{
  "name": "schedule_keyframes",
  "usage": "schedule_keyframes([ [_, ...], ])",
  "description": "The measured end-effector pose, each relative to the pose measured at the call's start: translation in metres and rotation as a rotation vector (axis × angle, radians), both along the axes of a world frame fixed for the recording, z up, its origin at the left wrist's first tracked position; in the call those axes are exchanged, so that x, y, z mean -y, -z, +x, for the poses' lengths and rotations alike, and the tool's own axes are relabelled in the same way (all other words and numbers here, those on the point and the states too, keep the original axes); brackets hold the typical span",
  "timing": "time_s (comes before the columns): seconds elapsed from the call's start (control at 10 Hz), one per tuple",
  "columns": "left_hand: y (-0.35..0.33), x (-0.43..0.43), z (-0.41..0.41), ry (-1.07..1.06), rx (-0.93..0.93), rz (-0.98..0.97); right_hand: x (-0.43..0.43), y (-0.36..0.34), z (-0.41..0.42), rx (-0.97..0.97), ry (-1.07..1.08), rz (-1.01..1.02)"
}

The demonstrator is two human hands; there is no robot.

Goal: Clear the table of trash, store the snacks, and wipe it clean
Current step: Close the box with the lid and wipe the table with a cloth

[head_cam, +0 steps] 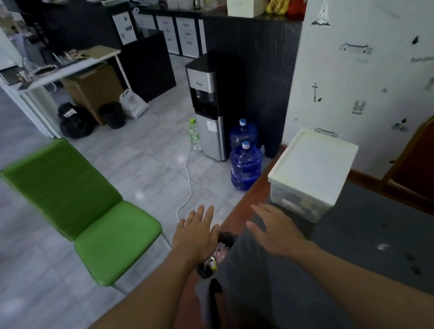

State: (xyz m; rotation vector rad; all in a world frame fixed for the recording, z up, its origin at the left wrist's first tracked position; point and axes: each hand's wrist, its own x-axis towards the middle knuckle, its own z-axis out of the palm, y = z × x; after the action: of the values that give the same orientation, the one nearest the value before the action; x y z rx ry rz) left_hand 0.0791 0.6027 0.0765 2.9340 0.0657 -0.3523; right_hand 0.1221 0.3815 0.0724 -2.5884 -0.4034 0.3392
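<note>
Grey-clothed counter (382, 226) runs lower right, spotted. The left grip (195, 232) and right grip (275, 228) spread wide, holding nothing; a black trash bag (222, 247) sits between them, the lidded snack box (312, 169) just beyond the right grip. Wiping seems next, needing a cloth.

Dim room with a pale tiled floor (144, 178). A green chair (78, 197) stands left, a water dispenser (207, 105) with two blue jugs (246, 167) beside it at centre, a white sticker-dotted wall (372, 36) right, a cluttered white desk (62, 72) behind.
</note>
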Motion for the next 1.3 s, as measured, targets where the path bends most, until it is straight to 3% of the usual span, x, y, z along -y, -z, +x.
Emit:
schedule_keyframes([
  [0.7, 0.064, -0.086, 0.097, -0.072, -0.188, -0.042, -0.102, 0.078, 0.113, -0.189, -0.142, -0.057],
  [1.0, 0.153, -0.101, 0.129, -0.105, -0.351, -0.126, -0.121, 0.162, 0.149, -0.336, -0.102, -0.093],
  [1.1, 0.209, -0.112, 0.133, -0.039, -0.364, -0.145, -0.128, 0.194, 0.157, -0.389, -0.093, -0.118],
  [1.2, 0.282, -0.129, 0.143, -0.058, -0.52, -0.121, -0.137, 0.236, 0.164, -0.428, -0.084, -0.174],
  [1.3, 0.309, -0.131, 0.145, -0.035, -0.531, -0.236, -0.145, 0.28, 0.167, -0.47, -0.056, -0.245],
])
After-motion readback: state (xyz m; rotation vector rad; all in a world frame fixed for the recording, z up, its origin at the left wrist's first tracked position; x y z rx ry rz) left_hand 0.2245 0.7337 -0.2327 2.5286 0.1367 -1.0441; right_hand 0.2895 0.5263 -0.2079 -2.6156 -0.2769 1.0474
